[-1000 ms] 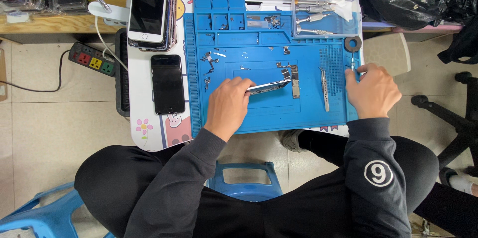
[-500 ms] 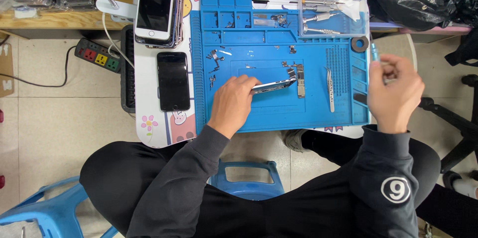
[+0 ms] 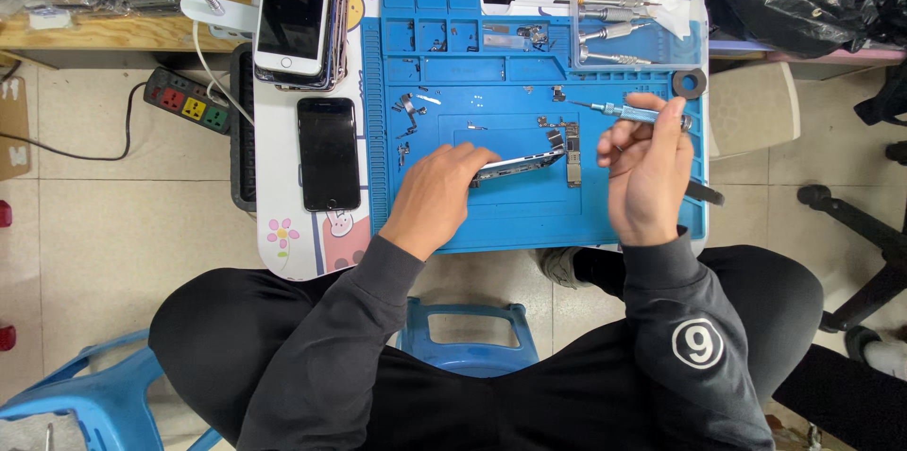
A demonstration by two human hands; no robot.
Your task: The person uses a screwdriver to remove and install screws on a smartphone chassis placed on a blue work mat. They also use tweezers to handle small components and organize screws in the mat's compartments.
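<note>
1. Steel-tipped and blue-handled, the screwdriver (image 3: 625, 112) sits pinched in the fingers (image 3: 661, 120) of the right hand (image 3: 647, 172), which are curled shut around its grip; its point aims left and hangs above the mat, touching nothing.
2. The left hand (image 3: 436, 196) lies flat with its fingers closed over one end of the opened phone body (image 3: 515, 164), pinning it to the blue repair mat (image 3: 529, 215) near the middle.
3. Just beside the free end of that phone body lies a small circuit board (image 3: 572, 142), with loose brackets and screws (image 3: 408, 111) scattered toward the mat's left part.
4. To my eye the driver should come down upright over its screw, seated fully before any turn, or the head may strip.
5. The pinning hand ought to press evenly, since the body looks ready to pivot.
6. Further out, a clear tray (image 3: 642, 31) at the far right corner holds more drivers, and a dark tape ring (image 3: 689, 84) lies beside it.
7. Left of the mat on the worktop (image 3: 283, 253) rest a black phone (image 3: 328, 154) and a stack of phones (image 3: 300, 12).
</note>
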